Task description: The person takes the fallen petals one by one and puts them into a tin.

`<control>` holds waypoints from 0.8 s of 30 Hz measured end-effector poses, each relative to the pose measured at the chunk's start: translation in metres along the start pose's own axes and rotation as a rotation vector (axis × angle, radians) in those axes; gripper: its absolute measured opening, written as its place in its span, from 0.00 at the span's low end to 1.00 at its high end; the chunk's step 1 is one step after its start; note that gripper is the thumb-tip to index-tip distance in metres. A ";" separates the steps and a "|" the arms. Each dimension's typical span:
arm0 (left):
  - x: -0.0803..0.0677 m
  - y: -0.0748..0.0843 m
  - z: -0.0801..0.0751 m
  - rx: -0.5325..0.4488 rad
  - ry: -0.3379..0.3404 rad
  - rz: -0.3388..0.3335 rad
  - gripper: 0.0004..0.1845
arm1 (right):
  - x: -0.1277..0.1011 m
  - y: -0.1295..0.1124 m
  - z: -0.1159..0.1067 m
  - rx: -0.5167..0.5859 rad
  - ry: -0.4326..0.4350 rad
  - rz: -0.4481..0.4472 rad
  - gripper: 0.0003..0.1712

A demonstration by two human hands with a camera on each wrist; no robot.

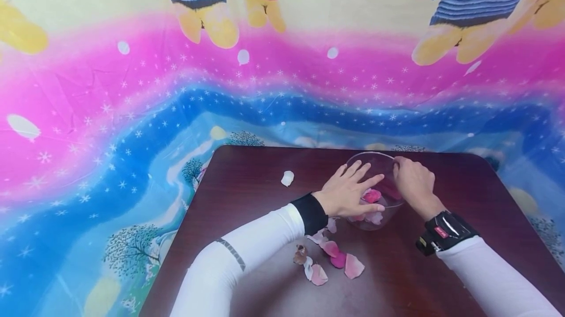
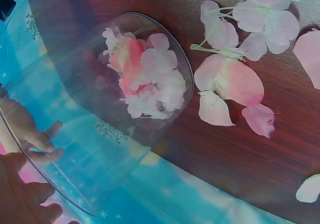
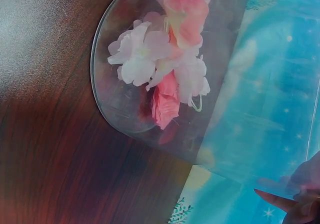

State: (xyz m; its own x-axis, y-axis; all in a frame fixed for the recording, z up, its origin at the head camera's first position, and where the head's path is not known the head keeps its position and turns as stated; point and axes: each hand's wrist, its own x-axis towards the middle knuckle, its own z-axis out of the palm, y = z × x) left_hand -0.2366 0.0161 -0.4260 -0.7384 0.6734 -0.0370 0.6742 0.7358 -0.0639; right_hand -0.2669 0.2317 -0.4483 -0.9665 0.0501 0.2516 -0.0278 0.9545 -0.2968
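Loose petals, pink and white, lie scattered on the dark wood bench just in front of the person, near the left forearm. Beyond them stands the clear glass bowl, right of the bench's middle, with pink and white petals and blossoms heaped at its bottom. The left hand lies against the bowl's near left side with fingers stretched out straight across the glass, an open grip that presses rather than clasps. The right hand has its fingers curled over the far right rim, a closed grip on the bowl. One white petal lies alone on the bench, well to the left of the bowl. Behind the bench hangs a bright cloth printed with bears, stars and trees.
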 end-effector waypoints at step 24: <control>-0.022 -0.021 0.003 0.012 0.047 -0.003 0.44 | -0.002 0.000 -0.001 0.010 0.009 -0.003 0.18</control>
State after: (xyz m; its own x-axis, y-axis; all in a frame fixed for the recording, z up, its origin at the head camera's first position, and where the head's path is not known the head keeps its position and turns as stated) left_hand -0.2343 -0.0144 -0.4269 -0.7383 0.6744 0.0097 0.6719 0.7367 -0.0764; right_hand -0.2648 0.2319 -0.4484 -0.9642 0.0503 0.2604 -0.0327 0.9518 -0.3051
